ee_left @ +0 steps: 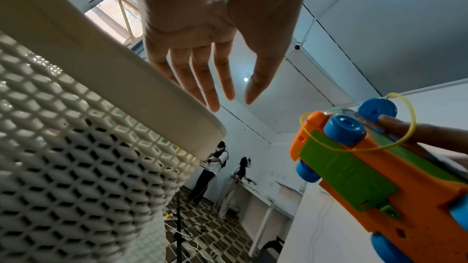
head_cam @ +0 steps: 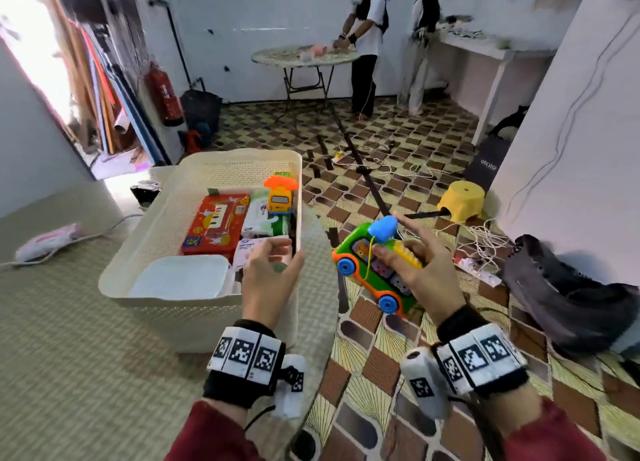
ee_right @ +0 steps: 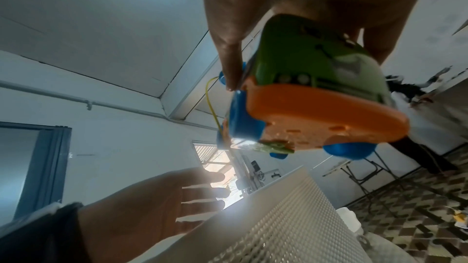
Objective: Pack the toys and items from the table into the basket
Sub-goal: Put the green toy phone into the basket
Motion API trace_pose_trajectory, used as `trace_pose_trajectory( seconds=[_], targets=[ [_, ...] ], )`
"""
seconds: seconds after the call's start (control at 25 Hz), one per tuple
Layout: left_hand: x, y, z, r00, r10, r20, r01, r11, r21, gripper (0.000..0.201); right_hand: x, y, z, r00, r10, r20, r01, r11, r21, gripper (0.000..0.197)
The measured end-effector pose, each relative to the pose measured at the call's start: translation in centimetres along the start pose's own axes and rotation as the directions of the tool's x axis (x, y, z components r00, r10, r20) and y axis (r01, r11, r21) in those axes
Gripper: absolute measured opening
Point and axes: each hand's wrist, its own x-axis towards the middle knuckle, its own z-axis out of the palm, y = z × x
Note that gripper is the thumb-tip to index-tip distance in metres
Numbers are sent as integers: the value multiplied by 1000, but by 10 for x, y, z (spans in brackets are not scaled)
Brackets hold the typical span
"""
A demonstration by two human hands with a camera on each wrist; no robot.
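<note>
Green-and-orange toy car (head_cam: pixel 375 266) hangs off the desk at 3 o'clock of the basket (head_cam: pixel 152 232), pinched in the right hand (head_cam: pixel 420 266). Left hand (head_cam: pixel 272 273) spread at the rim; best lift over, wheels down.

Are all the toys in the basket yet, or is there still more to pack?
Nearly. The basket already holds a red box, a yellow toy bus, wipes and a white lid. The right hand holds the green toy car, not in yet. The left hand is open above the rim.
</note>
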Motion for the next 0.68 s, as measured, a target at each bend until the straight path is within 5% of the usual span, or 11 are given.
trace_pose_trajectory(
  seconds=[0.16, 0.36, 0.68],
  targets=[
    [24, -3, 19, 995, -103, 8, 101, 986, 129, 36, 61, 10, 6, 994, -23, 107, 23, 1000, 3, 59],
    [33, -11, 27, 989, -150, 10, 144, 962, 232, 22, 147, 14, 30, 958, -78, 275, 78, 997, 10, 60],
    [32, -7, 29, 964, -266, -9, 265, 957, 120, 26, 248, -6, 85, 761, -192, 620, 206, 977, 49, 61]
  ],
)
